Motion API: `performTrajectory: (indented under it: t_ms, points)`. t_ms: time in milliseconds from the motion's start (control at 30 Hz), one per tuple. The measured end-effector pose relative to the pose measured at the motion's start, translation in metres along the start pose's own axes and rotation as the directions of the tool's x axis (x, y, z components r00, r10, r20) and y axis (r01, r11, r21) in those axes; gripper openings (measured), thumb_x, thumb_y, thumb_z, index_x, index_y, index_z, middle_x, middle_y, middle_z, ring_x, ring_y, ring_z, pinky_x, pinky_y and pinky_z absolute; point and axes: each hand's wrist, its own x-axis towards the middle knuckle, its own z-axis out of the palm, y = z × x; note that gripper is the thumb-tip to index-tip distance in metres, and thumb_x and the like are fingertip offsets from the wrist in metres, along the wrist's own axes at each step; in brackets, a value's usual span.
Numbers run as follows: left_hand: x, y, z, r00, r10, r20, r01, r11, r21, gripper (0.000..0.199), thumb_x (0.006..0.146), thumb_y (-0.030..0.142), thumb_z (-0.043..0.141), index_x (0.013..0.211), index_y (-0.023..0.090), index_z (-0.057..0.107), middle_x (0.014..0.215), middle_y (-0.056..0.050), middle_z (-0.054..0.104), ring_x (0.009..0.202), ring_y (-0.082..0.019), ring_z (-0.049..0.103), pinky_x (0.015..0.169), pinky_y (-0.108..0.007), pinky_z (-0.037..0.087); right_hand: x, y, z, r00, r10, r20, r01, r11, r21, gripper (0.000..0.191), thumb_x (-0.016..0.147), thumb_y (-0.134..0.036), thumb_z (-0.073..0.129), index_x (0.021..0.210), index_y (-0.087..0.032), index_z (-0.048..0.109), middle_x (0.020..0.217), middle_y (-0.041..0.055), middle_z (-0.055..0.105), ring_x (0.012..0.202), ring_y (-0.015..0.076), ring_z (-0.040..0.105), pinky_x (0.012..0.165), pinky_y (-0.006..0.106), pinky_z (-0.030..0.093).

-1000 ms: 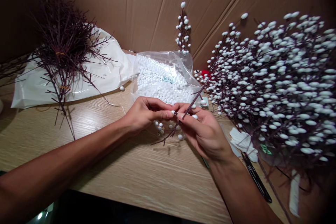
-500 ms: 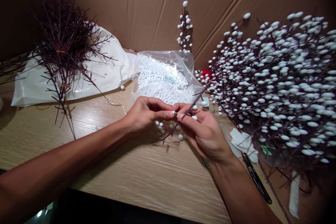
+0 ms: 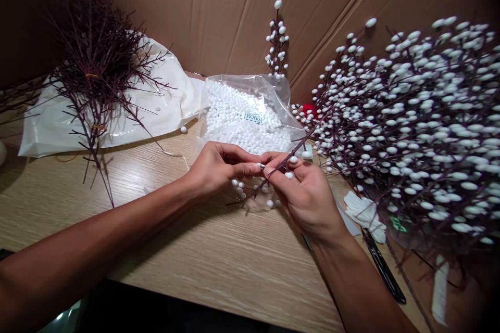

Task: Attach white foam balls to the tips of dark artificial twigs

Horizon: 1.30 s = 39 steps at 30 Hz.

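Against the earlier frames, little has changed: my hands sit slightly higher in view and the twig [image 3: 273, 171] has tilted a touch. My left hand [image 3: 216, 169] pinches a small white foam bead [image 3: 259, 165] between thumb and forefinger, fingers closed narrow, at the twig's tip. My right hand [image 3: 304, 192] grips the dark twig, fingers curled around it, several beads already on its side shoots. Both hands hover just above the wooden table [image 3: 219, 255], right in front of the clear bag of beads [image 3: 246, 119].
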Motion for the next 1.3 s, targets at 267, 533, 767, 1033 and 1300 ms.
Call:
performTrajectory:
  t_ms: [267,533,767,1033,1300]
  points:
    - [-0.002,0.01,0.004,0.998,-0.053,-0.022,0.054,0.998,0.039,0.03,0.063,0.024,0.095,0.088,0.011,0.085,0.079,-0.01,0.08,0.068,-0.014,0.064,0.068,-0.027,0.048,0.003,-0.001,0.001,0.997,-0.04,-0.063,0.036,0.998,-0.058,0.01,0.078,-0.021,0.081,0.076,-0.019,0.071,0.097,0.0045,0.075,0.095,0.0175,0.073,0.084,0.026,0.061]
    - [-0.002,0.014,0.007,0.995,-0.086,-0.053,0.088,0.996,0.021,0.023,0.059,0.019,0.095,0.074,0.009,0.082,0.065,-0.006,0.074,0.058,-0.01,0.057,0.06,-0.025,0.044,0.002,-0.001,0.003,0.998,-0.057,-0.028,0.055,0.997,-0.057,0.01,0.078,-0.02,0.081,0.077,-0.018,0.072,0.096,0.0047,0.075,0.091,0.0166,0.073,0.08,0.025,0.062]
    - [-0.003,0.011,0.009,0.99,-0.116,-0.085,0.116,0.993,-0.003,0.025,0.057,0.018,0.095,0.075,0.007,0.082,0.066,-0.007,0.074,0.058,-0.01,0.058,0.06,-0.025,0.045,0.002,0.001,0.003,0.999,-0.043,-0.02,0.042,0.998,-0.035,0.009,0.077,-0.018,0.081,0.076,-0.019,0.072,0.096,0.0044,0.074,0.09,0.0167,0.073,0.08,0.027,0.062]
    - [-0.003,0.007,0.008,0.992,-0.101,-0.072,0.101,0.995,0.005,0.004,0.071,0.01,0.082,0.072,0.007,0.08,0.065,-0.007,0.073,0.058,-0.011,0.061,0.061,-0.025,0.047,0.001,0.0,0.007,0.997,-0.08,-0.012,0.079,0.994,-0.068,0.009,0.078,-0.013,0.076,0.077,-0.019,0.07,0.094,0.0033,0.074,0.084,0.0152,0.072,0.076,0.026,0.062]
    - [-0.004,0.005,0.011,0.991,-0.042,-0.13,0.05,0.997,0.065,0.003,0.074,0.009,0.08,0.076,0.007,0.08,0.063,-0.007,0.072,0.056,-0.01,0.059,0.058,-0.024,0.047,-0.001,0.003,0.009,0.989,-0.142,-0.049,0.133,0.979,-0.152,0.009,0.079,-0.012,0.072,0.078,-0.019,0.067,0.094,0.0043,0.073,0.089,0.0153,0.071,0.079,0.025,0.06]
